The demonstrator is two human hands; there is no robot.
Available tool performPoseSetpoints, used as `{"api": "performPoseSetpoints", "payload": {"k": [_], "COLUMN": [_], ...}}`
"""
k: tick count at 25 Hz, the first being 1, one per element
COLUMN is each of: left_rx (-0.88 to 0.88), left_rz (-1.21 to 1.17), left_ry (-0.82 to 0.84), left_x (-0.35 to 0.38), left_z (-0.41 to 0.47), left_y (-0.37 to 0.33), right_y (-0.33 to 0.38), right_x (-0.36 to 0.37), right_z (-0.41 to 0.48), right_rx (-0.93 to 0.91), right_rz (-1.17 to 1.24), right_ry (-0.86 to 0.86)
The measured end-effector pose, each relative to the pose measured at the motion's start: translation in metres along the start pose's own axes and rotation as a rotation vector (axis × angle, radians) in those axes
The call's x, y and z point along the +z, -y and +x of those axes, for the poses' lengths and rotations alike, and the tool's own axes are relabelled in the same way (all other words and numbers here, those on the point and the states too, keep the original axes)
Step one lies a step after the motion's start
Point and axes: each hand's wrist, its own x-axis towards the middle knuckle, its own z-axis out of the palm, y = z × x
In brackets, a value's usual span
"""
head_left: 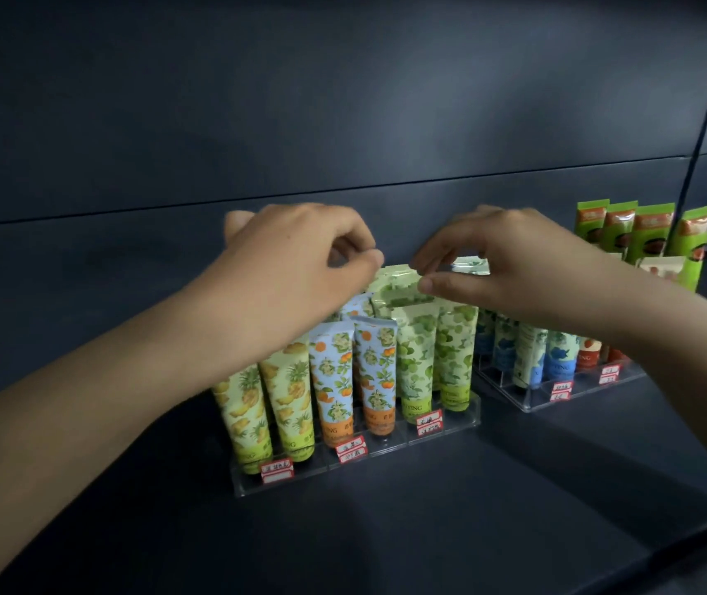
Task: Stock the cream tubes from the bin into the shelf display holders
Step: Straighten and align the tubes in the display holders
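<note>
Your left forearm [128, 380] crosses low over the front row of the clear acrylic display holder [386, 447], which stands on the dark matte shelf [386, 534]. My guess is that a careless pull back would brush the yellow pineapple-print tubes [253, 405] and tip them forward over the low front lip.

Further in, both hands work close together above the back rows. Your left hand [300, 251] is curled with its fingertips at the top edges of the tubes, and I cannot tell whether it holds one. Your right hand [502, 259] pinches the flat crimped top of a pale green leaf-print tube [467, 267] between thumb and forefinger. The rear tubes look crowded and lean on one another. Pressing this one down hard would likely wedge it crooked or knock its neighbours sideways. A grip on the thin crimp alone could also slip.

All the cream tubes stand cap down and crimp up. After the pineapple tubes come light blue tubes with orange blossoms and orange caps [334, 380], then green leaf-print tubes [454, 358]. Red-and-white price tags [276, 470] sit on the lip.

Just beside, to the right, a second clear holder [587, 390] carries blue-patterned tubes [562, 358]. Bright green upright packs [648, 234] stand farthest back.
</note>
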Motion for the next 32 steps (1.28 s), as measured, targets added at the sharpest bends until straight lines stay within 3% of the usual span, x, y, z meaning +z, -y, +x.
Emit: {"api": "performPoseSetpoints", "payload": {"k": [5,12,32], "left_rx": [-0.059,-0.066,-0.107], "left_rz": [0.13,0.19,0.157], "left_ry": [0.083,0.175,0.285], "left_x": [-0.002,0.009,0.008], "left_z": [-0.014,-0.016,-0.016], "left_y": [0.016,0.019,0.017], "right_y": [0.021,0.018,0.019], "right_x": [0.014,0.026,0.029], "right_z": [0.011,0.017,0.015], "right_rx": [-0.072,-0.023,-0.003], "right_rz": [0.057,0.104,0.207], "right_ry": [0.104,0.195,0.207]}}
